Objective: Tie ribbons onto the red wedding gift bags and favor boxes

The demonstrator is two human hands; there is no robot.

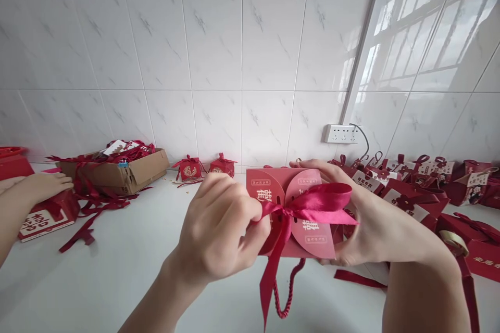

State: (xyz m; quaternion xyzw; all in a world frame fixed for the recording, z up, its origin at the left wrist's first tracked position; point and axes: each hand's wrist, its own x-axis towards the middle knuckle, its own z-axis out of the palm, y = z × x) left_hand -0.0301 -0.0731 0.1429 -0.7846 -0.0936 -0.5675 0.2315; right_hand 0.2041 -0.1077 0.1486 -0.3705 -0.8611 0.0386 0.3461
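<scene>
Ribbon (322,203) in glossy deep pink is forming a bow across a red gift box (308,239), which the two hands are holding up over the white counter (136,281). The left hand (221,226) is pinching one side of the bow, its grip clenched on the ribbon. The right hand (361,213) is grasping the gift box from the right, thumb low and fingers along the upper edge. A ribbon tail is trailing downward, and a twisted red cord (289,296) is dangling in a loop beneath.

Two small red boxes (190,169) are standing near the tiled wall (214,52). Farther left, an open cardboard box (146,169) is holding tangled red ribbons and tags, while another person's hand (47,187) is reaching over a red box with a white panel (50,218). On the right, many red packages (417,197) are crowding the counter below a wall socket (341,134).
</scene>
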